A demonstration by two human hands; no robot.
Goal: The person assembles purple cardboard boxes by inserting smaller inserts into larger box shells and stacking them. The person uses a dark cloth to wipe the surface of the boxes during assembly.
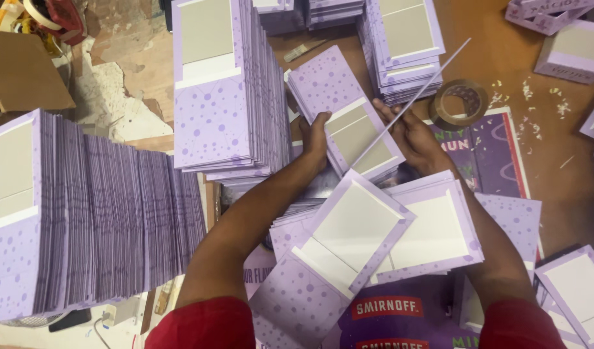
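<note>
Nearby, loose lilac cards [348,245] lie fanned under the forearms. Beyond, the left hand [316,136] grips one edge of a small card stack [345,119], the right hand [416,139] pinches the other around a thin rod [413,100], squaring it. Behind stand taller stacks [222,84] and a tape roll [460,103].

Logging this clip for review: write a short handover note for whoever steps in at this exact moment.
Left hand: grips the left edge of a purple card on the table.
Right hand: on the card's right edge, with a thin rod slanting across.
Done, by the look of it: big card stacks at left and centre.
Left: loose cards near the body.
Tape roll beside the right hand.
</note>
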